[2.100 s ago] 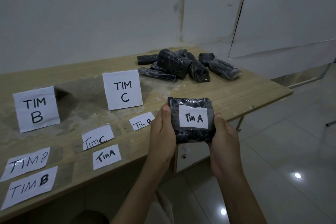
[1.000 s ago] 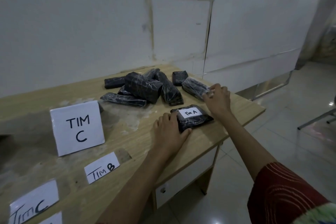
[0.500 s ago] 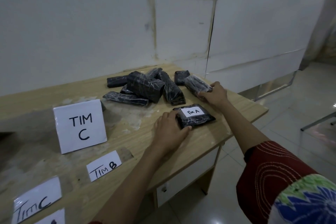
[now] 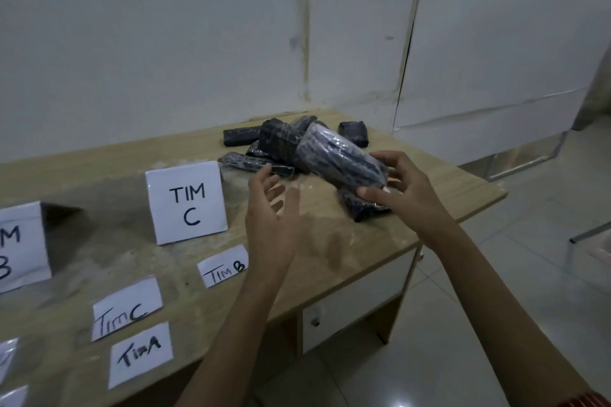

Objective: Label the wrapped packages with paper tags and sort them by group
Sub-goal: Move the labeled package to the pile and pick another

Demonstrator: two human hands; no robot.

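Note:
My right hand [image 4: 401, 190] grips the near end of a dark plastic-wrapped package [image 4: 337, 155], lifted off the wooden table [image 4: 330, 244]. My left hand [image 4: 271, 208] hovers open to its left, fingers spread, touching nothing. Under the lifted package lies another dark package [image 4: 358, 208], partly hidden, its top covered. A pile of several dark wrapped packages [image 4: 264, 145] sits behind. Loose paper tags lie near the front: "TIM B" [image 4: 223, 265], "TIM C" [image 4: 127, 307], "TIM A" [image 4: 140, 353].
Standing cards read "TIM C" [image 4: 186, 201] and a partly cut-off "TIM B" [image 4: 20, 246]. More tags show at the far left edge [image 4: 8, 360]. The table's right edge drops to a tiled floor [image 4: 496, 324]. A white wall [image 4: 165, 43] runs behind the table.
My right hand has lifted a package from the pile toward me. My left hand has come off the "TIM A" package, which stays on the table. The view has swung left.

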